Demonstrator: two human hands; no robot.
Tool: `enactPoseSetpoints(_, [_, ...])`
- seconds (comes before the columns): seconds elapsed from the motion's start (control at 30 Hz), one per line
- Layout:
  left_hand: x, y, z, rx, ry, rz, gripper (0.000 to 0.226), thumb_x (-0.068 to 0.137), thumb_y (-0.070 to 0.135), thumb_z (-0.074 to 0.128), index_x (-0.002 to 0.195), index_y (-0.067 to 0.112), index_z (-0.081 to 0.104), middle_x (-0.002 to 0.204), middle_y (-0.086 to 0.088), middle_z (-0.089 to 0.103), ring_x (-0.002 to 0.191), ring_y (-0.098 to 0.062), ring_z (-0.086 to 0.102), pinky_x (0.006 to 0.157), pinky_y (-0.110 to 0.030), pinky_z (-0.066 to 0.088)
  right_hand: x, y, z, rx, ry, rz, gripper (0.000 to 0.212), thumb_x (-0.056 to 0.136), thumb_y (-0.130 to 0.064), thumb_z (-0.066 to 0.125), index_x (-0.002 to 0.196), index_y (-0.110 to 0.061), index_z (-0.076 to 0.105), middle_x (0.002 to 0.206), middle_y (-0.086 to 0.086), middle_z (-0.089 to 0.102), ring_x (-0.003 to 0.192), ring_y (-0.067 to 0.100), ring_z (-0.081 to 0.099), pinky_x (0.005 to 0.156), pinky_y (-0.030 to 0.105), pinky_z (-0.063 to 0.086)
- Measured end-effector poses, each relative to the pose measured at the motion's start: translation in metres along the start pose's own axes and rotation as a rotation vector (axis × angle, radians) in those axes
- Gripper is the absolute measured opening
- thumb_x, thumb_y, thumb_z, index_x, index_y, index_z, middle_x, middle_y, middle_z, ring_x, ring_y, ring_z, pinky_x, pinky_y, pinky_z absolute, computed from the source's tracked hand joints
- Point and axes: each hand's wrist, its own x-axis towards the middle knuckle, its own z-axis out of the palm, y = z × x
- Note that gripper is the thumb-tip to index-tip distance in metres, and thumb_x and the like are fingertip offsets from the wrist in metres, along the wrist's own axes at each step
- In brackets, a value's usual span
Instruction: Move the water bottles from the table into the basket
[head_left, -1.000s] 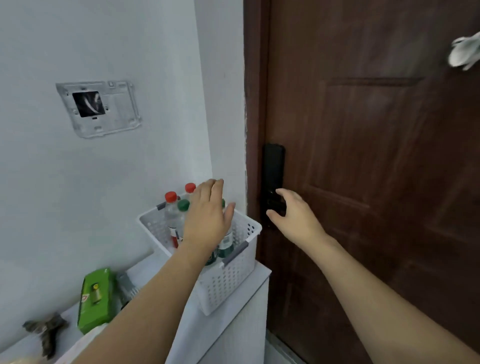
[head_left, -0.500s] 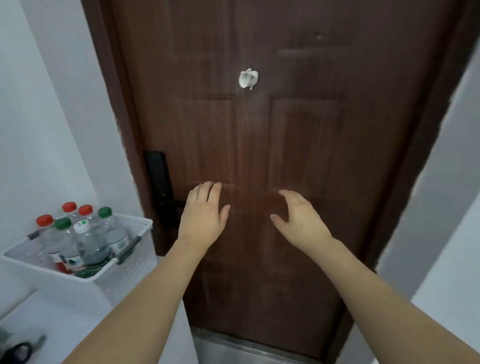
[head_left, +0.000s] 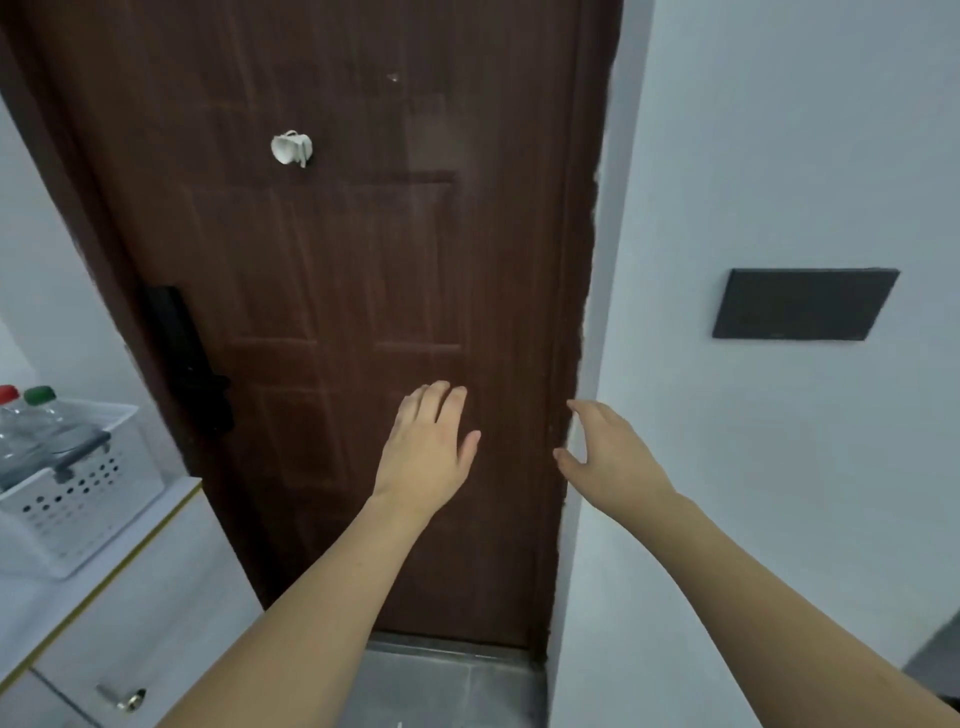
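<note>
A white perforated basket (head_left: 78, 499) stands at the far left on a white cabinet top (head_left: 104, 566). Clear water bottles (head_left: 36, 431) stand upright inside it, one with a red cap and one with a green cap in view; the rest is cut off by the frame edge. My left hand (head_left: 426, 452) hangs in the air before the brown door, fingers straight, holding nothing. My right hand (head_left: 602, 452) floats near the door's right frame, fingers relaxed and empty. Both hands are well right of the basket.
A dark brown door (head_left: 332, 312) fills the middle, with a black lock handle (head_left: 192, 364) at its left and a white hook (head_left: 291, 148). A white wall with a black panel (head_left: 800, 304) is on the right. The cabinet has a metal knob (head_left: 124, 699). Grey floor lies below.
The view has swung right, away from the basket, which now sits at the left edge. Both empty hands moved right with it, from over the basket to in front of the door.
</note>
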Motion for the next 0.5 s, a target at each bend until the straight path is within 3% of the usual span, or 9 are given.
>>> enactPoseSetpoints(0.5, [-0.001,0.208,0.031,-0.047,-0.014,0.144,0.053,0.099,0.034,0.056,0.143,0.006,0.046,0.146,-0.014,0.047,0.138,-0.031,0.039,0.117,-0.044,0.033,-0.089,0.161,-0.111,-0.028,0.045,0.119,0.061,0.096,-0.029,0.056,0.150,-0.013,0.031,0.155,0.002,0.035,0.140,0.021,0.035,0.111,0.029,0.028])
